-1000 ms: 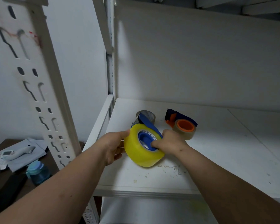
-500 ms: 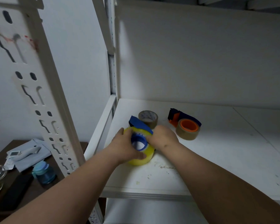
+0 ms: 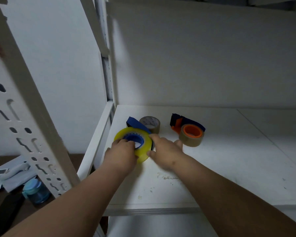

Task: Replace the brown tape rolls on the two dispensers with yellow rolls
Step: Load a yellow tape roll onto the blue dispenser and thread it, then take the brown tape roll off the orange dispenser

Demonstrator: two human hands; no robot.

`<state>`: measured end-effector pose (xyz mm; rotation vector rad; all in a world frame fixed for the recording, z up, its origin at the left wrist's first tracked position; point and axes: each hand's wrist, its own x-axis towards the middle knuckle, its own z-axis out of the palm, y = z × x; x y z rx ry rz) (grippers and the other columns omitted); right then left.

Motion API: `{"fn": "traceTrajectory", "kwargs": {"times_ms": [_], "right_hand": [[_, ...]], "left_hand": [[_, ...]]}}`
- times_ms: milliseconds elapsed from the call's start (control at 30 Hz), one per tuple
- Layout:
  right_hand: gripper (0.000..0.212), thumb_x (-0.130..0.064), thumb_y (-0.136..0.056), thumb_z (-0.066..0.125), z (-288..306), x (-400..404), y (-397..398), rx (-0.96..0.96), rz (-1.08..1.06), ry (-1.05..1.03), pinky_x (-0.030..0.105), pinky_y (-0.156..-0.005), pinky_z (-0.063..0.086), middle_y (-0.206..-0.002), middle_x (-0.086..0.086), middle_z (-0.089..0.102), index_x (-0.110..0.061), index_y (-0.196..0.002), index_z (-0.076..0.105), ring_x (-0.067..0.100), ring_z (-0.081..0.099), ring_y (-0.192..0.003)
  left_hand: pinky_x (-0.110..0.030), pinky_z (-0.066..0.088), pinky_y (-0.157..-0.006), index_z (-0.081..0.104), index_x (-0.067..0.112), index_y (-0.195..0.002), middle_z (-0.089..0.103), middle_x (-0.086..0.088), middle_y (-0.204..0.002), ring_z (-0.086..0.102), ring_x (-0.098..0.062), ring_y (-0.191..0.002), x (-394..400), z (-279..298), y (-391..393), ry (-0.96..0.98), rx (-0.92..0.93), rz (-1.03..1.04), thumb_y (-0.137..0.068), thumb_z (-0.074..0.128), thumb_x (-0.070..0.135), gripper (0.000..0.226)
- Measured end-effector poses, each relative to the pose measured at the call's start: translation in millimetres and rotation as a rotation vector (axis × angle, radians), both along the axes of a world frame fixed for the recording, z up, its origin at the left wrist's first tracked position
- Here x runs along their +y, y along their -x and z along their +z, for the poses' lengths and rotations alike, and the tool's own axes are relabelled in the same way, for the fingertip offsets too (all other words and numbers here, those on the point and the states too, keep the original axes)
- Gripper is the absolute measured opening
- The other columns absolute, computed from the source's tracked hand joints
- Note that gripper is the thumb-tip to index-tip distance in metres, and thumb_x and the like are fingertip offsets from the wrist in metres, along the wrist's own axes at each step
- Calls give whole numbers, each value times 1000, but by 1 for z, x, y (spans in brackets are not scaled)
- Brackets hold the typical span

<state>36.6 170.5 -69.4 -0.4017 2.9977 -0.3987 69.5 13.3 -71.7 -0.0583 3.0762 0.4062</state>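
While the left hand (image 3: 120, 155) holds a closed grip on the glossy yellow roll (image 3: 143, 152), the right hand (image 3: 166, 152) lies open.

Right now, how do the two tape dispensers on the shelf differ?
The blue dispenser carries a yellow roll on a blue hub; the orange dispenser carries a brown roll on an orange hub. The left hand and right hand touch the first; the second lies untouched. Both lie flat on the white shelf.

The yellow roll (image 3: 140, 151) looks glossy and translucent on a blue plastic hub (image 3: 134, 139). At two o'clock, the brown roll (image 3: 191, 140) looks matt. The white shelf (image 3: 220, 161) is smooth, scuffed.
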Motion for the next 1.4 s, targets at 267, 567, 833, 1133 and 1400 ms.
{"fn": "traceTrajectory", "kwargs": {"times_ms": [267, 567, 833, 1133, 1400], "right_hand": [[31, -24, -76, 48, 11, 50, 24, 204, -232, -80, 41, -82, 29, -109, 2, 53, -24, -106, 55, 27, 50, -105], [44, -13, -73, 49, -10, 108, 41, 142, -260, -383, 48, -99, 22, -118, 4, 54, -22, -116, 53, 29, 38, -116], [11, -20, -86, 42, -2, 123, 56, 342, -103, -24, 37, -75, 18, -102, -2, 56, -29, -83, 36, 25, 40, -98], [10, -33, -90, 50, 1, 158, 34, 416, 206, 163, 34, -79, 16, -102, -4, 58, -24, -88, 51, 22, 49, -98], [48, -32, -83, 56, 22, 195, 48, 184, -181, 398, 43, -98, 37, -127, 0, 51, -28, -130, 47, 22, 54, -111]], "left_hand": [[-56, 8, -113, 53, 31, -124, 40, 6, -143, 23, -26, -138, 16, -3, 1, -43, 201, -16, -80, 60, 37, 45], [-37, 33, -99, 54, 25, -130, 46, 0, -140, 40, -25, -126, 61, 8, 14, -236, 279, -109, -85, 59, 33, 46], [-36, 52, -83, 57, 21, -100, 61, -5, -110, 59, -19, -97, 121, 27, 41, -1336, -243, 349, -89, 64, 37, 21], [-32, 47, -74, 62, 19, -100, 70, 0, -85, 64, -15, -80, 163, 29, 49, -1788, -232, 524, -96, 53, 22, 10], [-33, 38, -75, 63, 22, -87, 67, 4, -77, 56, -12, -77, 167, 20, 29, -1706, -264, 320, -95, 49, 15, 18]]}}
